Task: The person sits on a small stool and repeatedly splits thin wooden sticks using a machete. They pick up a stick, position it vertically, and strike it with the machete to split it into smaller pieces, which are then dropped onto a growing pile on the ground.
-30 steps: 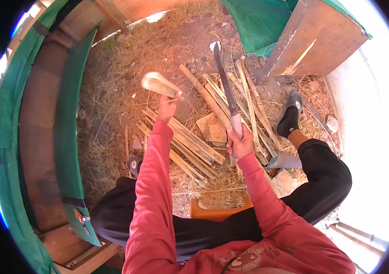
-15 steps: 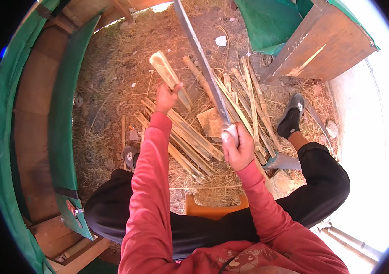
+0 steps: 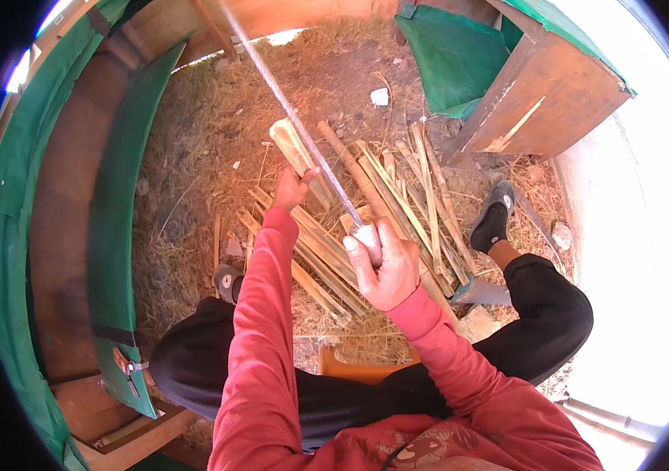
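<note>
My left hand [image 3: 293,188] is closed around a split bamboo piece [image 3: 290,144], pale and slanting, with its wide end pointing away from me. In my right hand [image 3: 389,271] is the handle of a machete [image 3: 295,119]; its long narrow blade rises to the far left and passes in front of the bamboo piece in this view. Whether the blade touches it I cannot tell. Below my hands lie split strips [image 3: 322,292] on the straw-covered ground. A wooden block [image 3: 347,220] is mostly hidden behind my right hand and the machete.
More strips and sticks [image 3: 432,196] lie to the right, beside a longer round pole [image 3: 350,161]. My right foot [image 3: 494,217] stands near a curved flat blade [image 3: 537,218]. An orange seat [image 3: 362,370] shows beneath me. Green-covered boards [image 3: 118,212] flank the left; a wooden box [image 3: 546,98] stands far right.
My right hand has moved left and slightly nearer to me, and the machete blade has swung left across the bamboo piece. My left hand still grips that piece, slightly shifted in the picture.
</note>
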`<action>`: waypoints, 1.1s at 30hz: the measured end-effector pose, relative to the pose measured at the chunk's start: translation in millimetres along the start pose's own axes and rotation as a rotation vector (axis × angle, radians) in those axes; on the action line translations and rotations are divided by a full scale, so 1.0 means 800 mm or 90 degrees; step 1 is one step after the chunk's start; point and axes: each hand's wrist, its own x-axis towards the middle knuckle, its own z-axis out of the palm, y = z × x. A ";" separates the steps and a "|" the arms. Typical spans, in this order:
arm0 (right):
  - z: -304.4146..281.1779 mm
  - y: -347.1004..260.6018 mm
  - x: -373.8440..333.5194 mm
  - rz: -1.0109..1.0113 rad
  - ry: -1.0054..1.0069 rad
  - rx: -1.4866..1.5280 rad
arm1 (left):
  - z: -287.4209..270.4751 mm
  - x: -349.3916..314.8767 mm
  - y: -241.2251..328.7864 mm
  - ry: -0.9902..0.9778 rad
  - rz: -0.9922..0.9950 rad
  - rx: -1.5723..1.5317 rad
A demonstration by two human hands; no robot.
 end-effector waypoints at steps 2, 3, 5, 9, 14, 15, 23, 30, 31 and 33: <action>0.007 -0.003 -0.002 0.009 0.014 0.008 | 0.001 -0.003 -0.010 -0.008 -0.004 0.033; 0.010 -0.005 -0.001 0.010 0.023 0.012 | 0.000 -0.001 -0.012 -0.012 -0.002 0.050; 0.014 0.000 -0.002 0.085 -0.024 -0.052 | -0.006 0.004 -0.017 -0.050 -0.025 0.100; 0.027 0.014 -0.002 0.116 -0.063 -0.089 | -0.018 0.004 -0.039 -0.038 0.034 0.095; 0.021 0.012 0.006 0.065 -0.028 -0.065 | -0.004 0.000 -0.014 -0.074 -0.024 0.107; 0.023 0.009 0.007 0.032 -0.015 -0.057 | -0.008 0.000 -0.013 -0.075 -0.018 0.093; 0.041 0.018 0.002 0.155 -0.099 -0.106 | -0.012 -0.007 -0.026 -0.031 -0.007 0.127; 0.028 0.015 -0.008 0.236 -0.096 0.088 | -0.011 0.004 -0.066 -0.051 -0.001 0.051; 0.024 0.010 -0.007 0.230 -0.097 0.097 | -0.007 0.005 -0.065 -0.053 0.010 0.025; 0.016 -0.005 -0.003 0.139 -0.067 0.035 | -0.003 0.000 -0.046 -0.062 0.003 0.023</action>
